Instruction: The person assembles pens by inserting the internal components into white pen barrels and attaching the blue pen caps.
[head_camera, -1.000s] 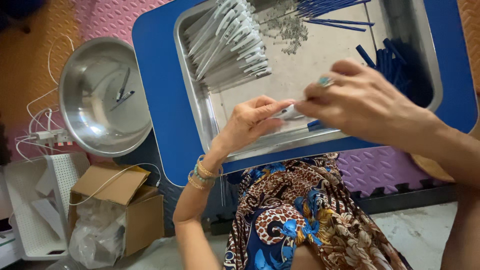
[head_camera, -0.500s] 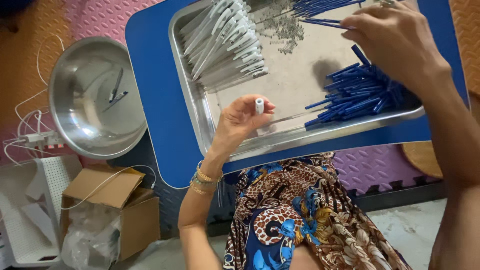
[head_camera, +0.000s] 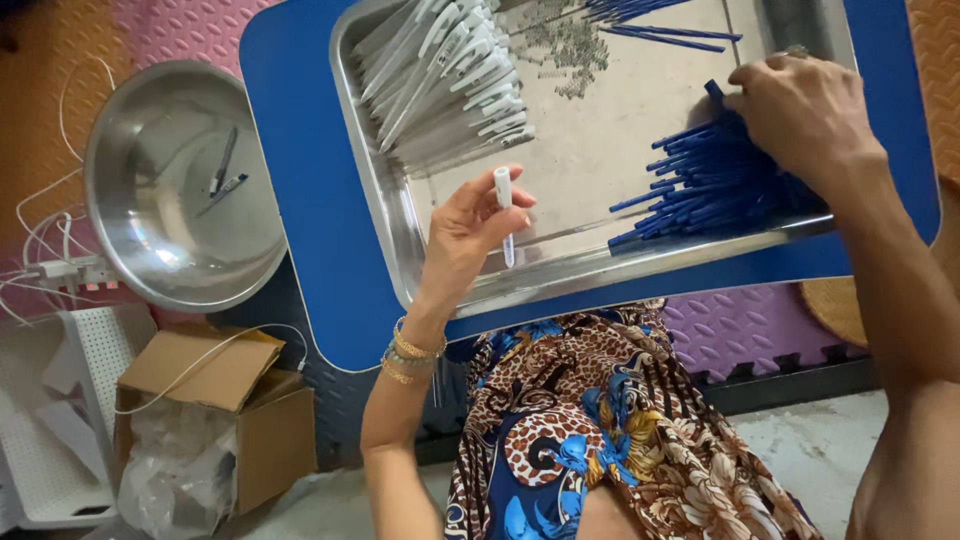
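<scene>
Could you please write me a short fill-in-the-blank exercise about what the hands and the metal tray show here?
1. The left hand holds a ____ pen barrel upright.
2. The right hand rests on the pile of ____ refills.
3. Both piles lie in a metal tray on a ____ table.
4. Left of the table, the round steel ____ holds a few pens.

Missing words: white; blue; blue; bowl

I logged a silver tray (head_camera: 400, 250) on a blue table (head_camera: 300, 200), white barrels (head_camera: 440, 80) far left, blue refills (head_camera: 700, 185) right, a white tube (head_camera: 503, 188), and a brown-and-blue leopard-print skirt (head_camera: 600, 430) near.
</scene>
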